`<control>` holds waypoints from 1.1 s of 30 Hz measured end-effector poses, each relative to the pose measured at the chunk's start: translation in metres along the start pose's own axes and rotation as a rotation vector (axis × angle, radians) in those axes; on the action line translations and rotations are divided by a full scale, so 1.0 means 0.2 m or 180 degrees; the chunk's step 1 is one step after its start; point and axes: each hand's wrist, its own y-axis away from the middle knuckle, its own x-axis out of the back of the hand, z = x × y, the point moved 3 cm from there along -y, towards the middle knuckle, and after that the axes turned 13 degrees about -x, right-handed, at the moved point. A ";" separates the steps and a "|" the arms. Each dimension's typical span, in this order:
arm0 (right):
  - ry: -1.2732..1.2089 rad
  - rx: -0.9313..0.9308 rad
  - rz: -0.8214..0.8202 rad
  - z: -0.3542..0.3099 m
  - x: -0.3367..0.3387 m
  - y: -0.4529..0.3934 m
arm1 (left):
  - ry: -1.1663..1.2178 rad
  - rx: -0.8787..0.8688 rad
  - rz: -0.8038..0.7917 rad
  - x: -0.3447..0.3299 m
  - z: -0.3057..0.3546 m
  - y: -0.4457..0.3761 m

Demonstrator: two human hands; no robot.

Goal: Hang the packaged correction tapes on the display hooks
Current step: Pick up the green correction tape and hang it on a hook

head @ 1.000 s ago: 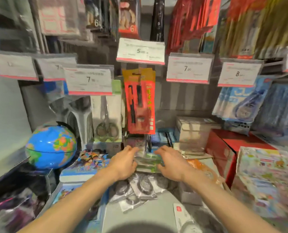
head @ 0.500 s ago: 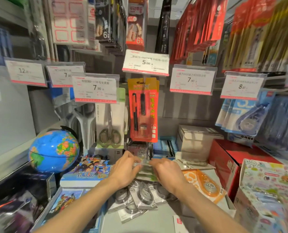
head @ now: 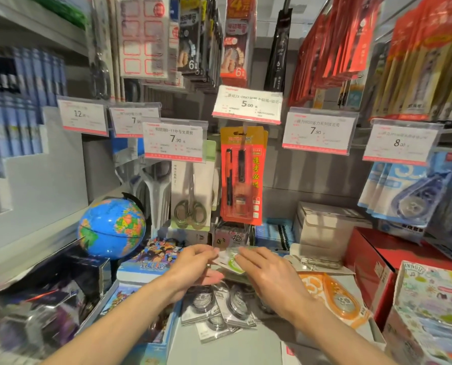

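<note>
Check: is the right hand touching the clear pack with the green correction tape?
Touching. Head view: right hand fingertips sit on the green correction tape pack.

a tape pack (head: pixel 231 260) is held between the left hand (head: pixel 193 270) and the right hand (head: pixel 268 272), above a pile of packs (head: pixel 219 309) lying on the shelf (head: pixel 246 346). a globe (head: pixel 111 229) stands to the left. scissors (head: pixel 190 196) and a pen card (head: pixel 242 177) are hung behind the hands, under price tags (head: pixel 175 140). boxes (head: pixel 322 227) are set to the right.
</note>
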 end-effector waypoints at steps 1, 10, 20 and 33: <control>0.0036 0.0019 -0.0001 -0.01 0.00 0.01 | 0.0077 0.0003 0.0032 0.00 0.00 0.00; -0.0596 -0.0178 -0.1211 0.07 0.10 0.08 | -0.0173 -0.0281 -0.0044 0.02 0.04 0.06; -0.0482 -0.0299 -0.1610 0.11 0.20 -0.01 | -0.0885 -0.0895 -0.0992 -0.03 0.21 0.20; -0.1006 -0.0880 -0.0869 0.24 0.46 0.14 | -0.2181 -0.2344 -0.1081 -0.22 0.55 0.26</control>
